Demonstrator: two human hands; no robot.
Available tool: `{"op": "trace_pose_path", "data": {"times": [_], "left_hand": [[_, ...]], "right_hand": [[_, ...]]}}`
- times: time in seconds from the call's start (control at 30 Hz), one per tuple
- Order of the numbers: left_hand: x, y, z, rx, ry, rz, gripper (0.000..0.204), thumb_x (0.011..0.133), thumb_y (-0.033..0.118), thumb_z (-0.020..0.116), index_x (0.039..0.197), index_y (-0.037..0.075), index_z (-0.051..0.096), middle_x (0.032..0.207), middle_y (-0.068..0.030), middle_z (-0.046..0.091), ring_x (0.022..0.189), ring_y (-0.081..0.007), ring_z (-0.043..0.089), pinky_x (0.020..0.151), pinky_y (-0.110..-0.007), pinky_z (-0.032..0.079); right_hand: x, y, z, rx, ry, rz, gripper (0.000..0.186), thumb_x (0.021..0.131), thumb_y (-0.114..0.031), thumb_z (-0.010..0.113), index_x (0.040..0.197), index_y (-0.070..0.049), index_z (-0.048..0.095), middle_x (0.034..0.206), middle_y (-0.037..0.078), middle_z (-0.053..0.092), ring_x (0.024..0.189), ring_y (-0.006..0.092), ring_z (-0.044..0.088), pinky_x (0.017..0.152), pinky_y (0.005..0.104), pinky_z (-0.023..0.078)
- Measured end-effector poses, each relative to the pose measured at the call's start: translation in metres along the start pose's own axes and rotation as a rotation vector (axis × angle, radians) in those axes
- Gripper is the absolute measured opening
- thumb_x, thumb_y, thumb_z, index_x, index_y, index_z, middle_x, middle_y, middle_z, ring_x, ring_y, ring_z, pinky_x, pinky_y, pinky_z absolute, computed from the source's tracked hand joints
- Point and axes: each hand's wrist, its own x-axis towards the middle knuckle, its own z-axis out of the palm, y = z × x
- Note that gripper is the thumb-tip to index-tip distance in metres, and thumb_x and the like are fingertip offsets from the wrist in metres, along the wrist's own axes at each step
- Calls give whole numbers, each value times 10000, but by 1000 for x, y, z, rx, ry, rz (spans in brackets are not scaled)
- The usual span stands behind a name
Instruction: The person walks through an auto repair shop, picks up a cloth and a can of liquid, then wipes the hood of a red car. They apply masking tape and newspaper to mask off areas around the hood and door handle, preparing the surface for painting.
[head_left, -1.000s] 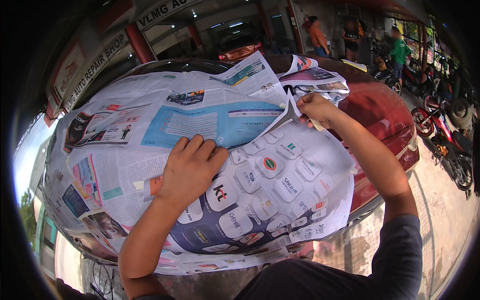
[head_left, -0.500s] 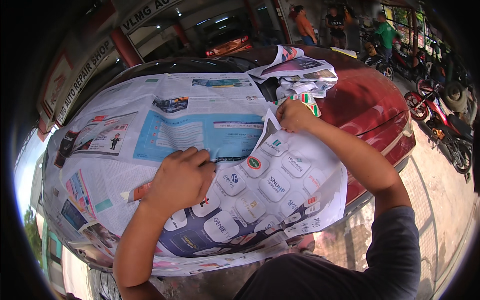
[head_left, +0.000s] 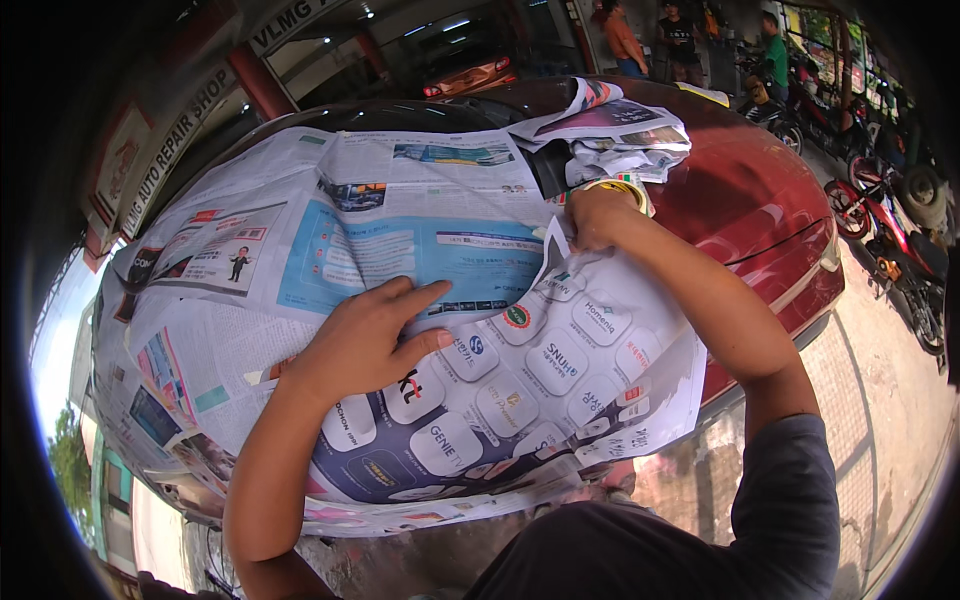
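Observation:
Sheets of newspaper cover the left and near part of a dark red car's bonnet (head_left: 745,195). My left hand (head_left: 365,340) lies open on them, fingers spread over the lower edge of a sheet with a blue panel (head_left: 385,255). Under that edge is a sheet with rounded logo tiles (head_left: 550,365). My right hand (head_left: 603,218) is closed at the upper right border of the sheets, beside a curled paper edge (head_left: 553,243). A roll of tape (head_left: 632,186) with a yellow inner ring shows just beyond its knuckles, apparently held; the fingertips are partly hidden.
A crumpled bundle of newspaper (head_left: 630,140) sits on the bonnet beyond my right hand. Parked motorcycles (head_left: 890,235) and a loose tyre (head_left: 922,188) stand at the right. Several people are in the background, one in an orange shirt (head_left: 618,38). Another car (head_left: 470,78) is farther back.
My left hand has opened from curled fingers and spread out on the paper. My right hand has turned, and the tape roll beside it now shows its ring. The view has shifted slightly.

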Motion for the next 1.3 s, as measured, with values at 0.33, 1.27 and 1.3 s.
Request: {"op": "trace_pose_path", "data": {"times": [0.33, 1.27, 1.3], "left_hand": [[-1, -16, -1, -325, 142, -12, 270, 984, 215, 736, 1123, -16, 718, 833, -117, 702, 677, -208, 668, 640, -364, 527], [-12, -47, -83, -70, 1022, -9, 228, 945, 160, 763, 942, -4, 603, 776, -115, 675, 688, -200, 671, 662, -347, 538], [-15, -50, -91, -47, 1028, -4, 247, 925, 166, 791, 927, -1, 609, 770, -103, 678, 681, -181, 669, 663, -333, 544]], "right_hand": [[-24, -136, -86, 517, 647, -832, 659, 954, -111, 631, 1553, -156, 360, 807, 229, 717, 756, 436, 711, 747, 567, 529], [-37, -207, -82, 917, 608, -905, 247, 1068, -289, 578, 1125, -93, 717, 710, 88, 690, 661, 240, 705, 640, 362, 524], [-44, -206, -83, 866, 649, -912, 239, 1060, -284, 591, 1117, -92, 721, 707, 87, 688, 653, 241, 702, 616, 364, 519]]}}
